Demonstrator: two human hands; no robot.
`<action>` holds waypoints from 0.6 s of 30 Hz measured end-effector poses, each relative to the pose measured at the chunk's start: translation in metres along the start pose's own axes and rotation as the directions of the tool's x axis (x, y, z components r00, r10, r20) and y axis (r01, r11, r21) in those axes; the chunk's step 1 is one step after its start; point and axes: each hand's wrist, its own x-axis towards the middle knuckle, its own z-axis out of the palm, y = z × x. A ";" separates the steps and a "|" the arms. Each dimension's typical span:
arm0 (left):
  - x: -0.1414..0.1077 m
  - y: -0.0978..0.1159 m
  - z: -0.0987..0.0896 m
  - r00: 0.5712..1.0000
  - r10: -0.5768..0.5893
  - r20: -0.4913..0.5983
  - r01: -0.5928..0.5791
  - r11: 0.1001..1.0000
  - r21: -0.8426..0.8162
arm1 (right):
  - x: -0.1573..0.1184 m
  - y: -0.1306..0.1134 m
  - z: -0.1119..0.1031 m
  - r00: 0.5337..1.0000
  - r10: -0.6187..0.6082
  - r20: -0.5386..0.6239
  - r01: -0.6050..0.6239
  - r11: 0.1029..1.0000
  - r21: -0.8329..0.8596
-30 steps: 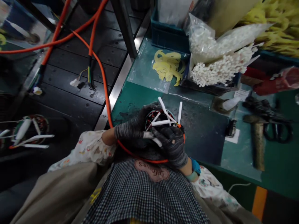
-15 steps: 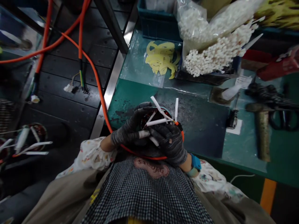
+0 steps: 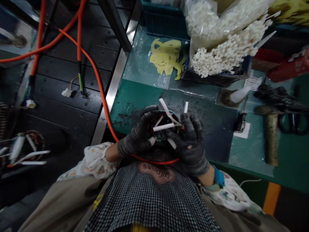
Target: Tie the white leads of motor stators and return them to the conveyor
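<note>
The left grip point(image 3: 136, 135) and the right grip point(image 3: 190, 141), both in grey knit gloves, were curled closed around a wound motor stator point(image 3: 166, 124), holding it from 2 sides just above the person's checked apron point(image 3: 149, 199). White insulating sleeves point(image 3: 164, 127) stuck out from its windings, and an orange cable point(image 3: 101, 93) looped from it past the tabletop edge toward dark slatted boards point(image 3: 72, 77) on the left. The stator was held just off the near edge of the tabletop point(image 3: 131, 100), a scuffed green surface with a dark worn patch. Farther along, yellow strips point(image 3: 167, 54) lay on a clear plastic sheet point(image 3: 142, 64) beside a bag of white sleeves point(image 3: 217, 54), with a blue crate point(image 3: 164, 22) behind them. To the right lay black-handled scissors point(image 3: 292, 124) and a wooden-handled hammer point(image 3: 271, 138). Another stator point(image 3: 24, 149) with white sleeves sat low at the far left.
</note>
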 end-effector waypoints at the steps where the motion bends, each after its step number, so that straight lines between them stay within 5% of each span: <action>1: 0.003 0.005 0.002 1.000 0.021 -0.010 -0.021 0.999 0.031 | 0.000 0.004 0.001 0.999 0.042 0.025 -0.043 0.999 0.027; 5: 0.012 0.022 0.008 0.990 0.135 0.030 -0.138 0.981 0.136 | 0.007 0.021 0.007 0.992 0.062 0.110 -0.076 0.989 0.127; 12: 0.011 0.026 0.003 0.986 0.127 0.106 -0.146 0.969 0.197 | 0.013 0.024 0.004 0.998 0.033 0.049 -0.042 0.976 0.212; 18: -0.001 0.014 0.020 0.989 0.133 -0.061 -0.118 0.972 0.205 | 0.004 0.013 0.008 0.988 0.125 0.086 -0.138 0.976 0.166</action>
